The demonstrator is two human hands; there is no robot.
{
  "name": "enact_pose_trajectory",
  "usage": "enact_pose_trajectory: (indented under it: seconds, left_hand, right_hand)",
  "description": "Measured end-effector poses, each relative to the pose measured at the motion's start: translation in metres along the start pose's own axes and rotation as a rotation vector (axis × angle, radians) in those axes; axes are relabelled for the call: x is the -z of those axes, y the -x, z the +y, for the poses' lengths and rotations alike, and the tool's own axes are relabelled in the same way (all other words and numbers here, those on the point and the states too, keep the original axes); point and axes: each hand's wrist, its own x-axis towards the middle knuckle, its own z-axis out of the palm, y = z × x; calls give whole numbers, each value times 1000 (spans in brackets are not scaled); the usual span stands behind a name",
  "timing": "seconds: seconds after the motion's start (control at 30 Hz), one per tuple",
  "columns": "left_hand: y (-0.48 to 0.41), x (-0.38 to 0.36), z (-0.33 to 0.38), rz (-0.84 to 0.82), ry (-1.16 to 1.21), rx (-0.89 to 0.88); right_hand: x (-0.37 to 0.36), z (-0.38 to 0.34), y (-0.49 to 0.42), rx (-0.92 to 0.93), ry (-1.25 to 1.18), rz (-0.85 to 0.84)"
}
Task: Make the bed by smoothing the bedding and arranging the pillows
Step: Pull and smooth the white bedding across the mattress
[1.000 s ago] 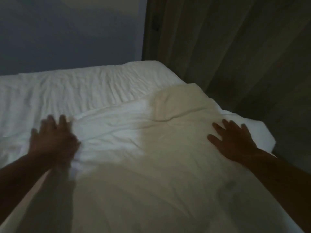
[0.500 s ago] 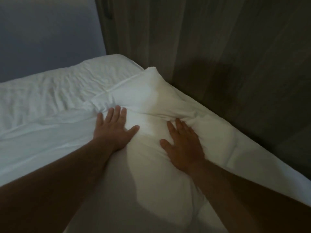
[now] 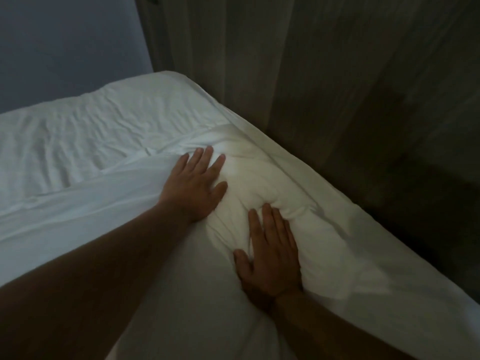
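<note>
I count two hands in my feed, both on the one white duvet (image 3: 350, 242) that covers the near part of the bed. My left hand (image 3: 193, 187) lies flat with its fingers straight and slightly spread, gripping nothing and pressing down close to the duvet's upper edge. My right hand (image 3: 270, 258) lies nearer to me, also flat with straight fingers and holding nothing, palm down on the cloth. Between the two hands the duvet rises in a single soft lump (image 3: 262, 185). I cannot tell whether that is a pillow or bunched filling.

Beyond the duvet's edge one wrinkled white sheet (image 3: 104, 131) lies bare up to the far corner of the mattress. A dark curtain (image 3: 285, 74) hangs along the bed's right side, and a plain wall (image 3: 65, 42) stands behind its far end.
</note>
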Motion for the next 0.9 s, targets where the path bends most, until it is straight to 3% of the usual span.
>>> enact_pose_trajectory:
  seconds: [0.13, 0.27, 0.4, 0.5, 0.6, 0.9]
  left_hand:
    - [-18, -2, 2, -89, 54, 116]
    - [-14, 23, -1, -183, 128, 52]
    - [47, 76, 0, -58, 364, 81]
    - [152, 92, 12, 60, 258, 240]
    - [228, 82, 22, -14, 132, 390]
    - [230, 25, 9, -39, 97, 441]
  right_hand:
    - [0, 2, 0, 14, 11, 13]
    - [0, 0, 0, 11, 0, -1]
    - [1, 1, 1, 35, 13, -15]
    - [3, -1, 1, 25, 11, -19]
    - [5, -4, 2, 21, 18, -27]
    - [14, -8, -1, 15, 89, -23]
